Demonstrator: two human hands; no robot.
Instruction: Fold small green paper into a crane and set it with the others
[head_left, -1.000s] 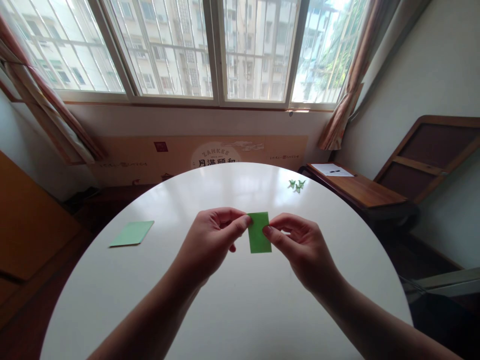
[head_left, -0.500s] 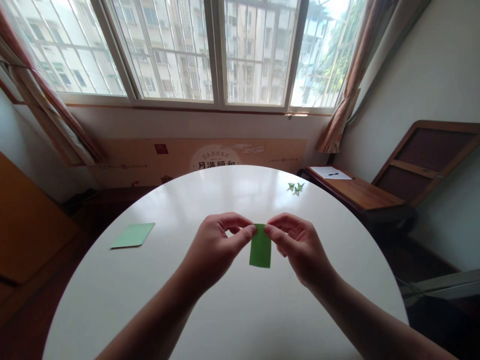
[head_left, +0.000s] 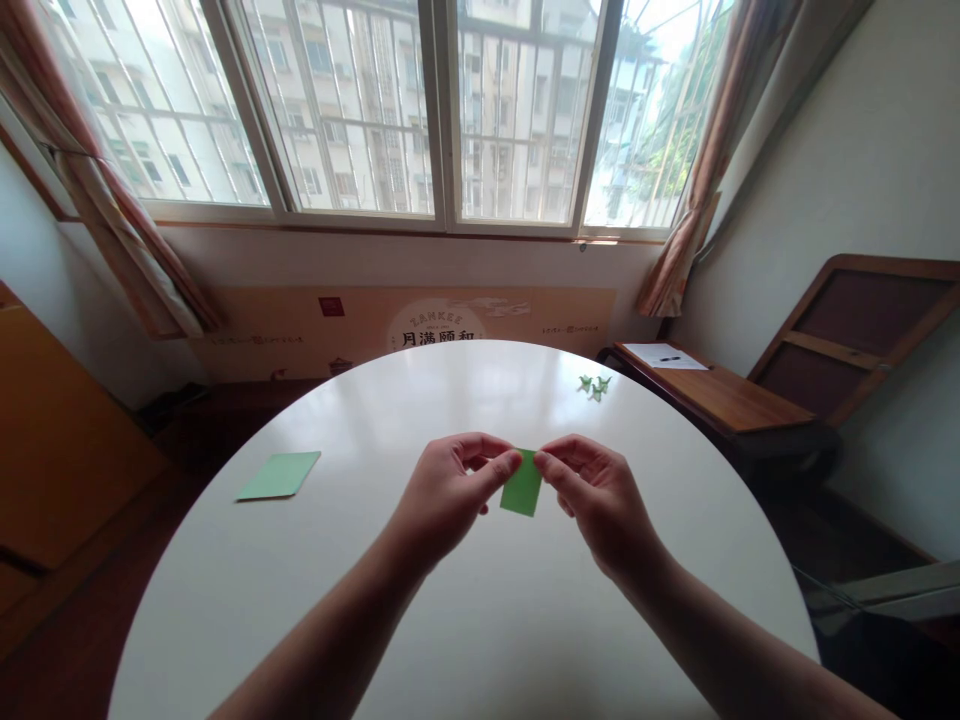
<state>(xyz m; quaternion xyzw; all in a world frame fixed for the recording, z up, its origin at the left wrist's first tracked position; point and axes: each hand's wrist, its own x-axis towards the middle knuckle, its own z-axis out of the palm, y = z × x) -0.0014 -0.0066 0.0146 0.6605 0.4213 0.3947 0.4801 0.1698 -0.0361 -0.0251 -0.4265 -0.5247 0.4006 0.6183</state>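
A small rectangle of green paper (head_left: 520, 488) hangs between my two hands, above the white round table (head_left: 480, 630). My left hand (head_left: 461, 485) pinches its upper left corner between thumb and forefinger. At the upper right corner, my right hand (head_left: 592, 485) grips it the same way. The paper's lower edge is free and slants a little. Light green square paper (head_left: 279, 475), apparently a stack, lies on the table to the left. Three small folded green paper figures (head_left: 595, 387) sit together near the far right edge.
Beyond the table on the right stands a wooden bench (head_left: 720, 388) with a white sheet (head_left: 664, 357) and a dark pen on it. A printed cardboard panel (head_left: 285, 330) leans below the barred window at the back. Curtains hang at both sides.
The green paper has tilted, its lower edge swinging slightly left and looking shorter. My left hand has shifted a little to the right. The whole view has moved slightly.
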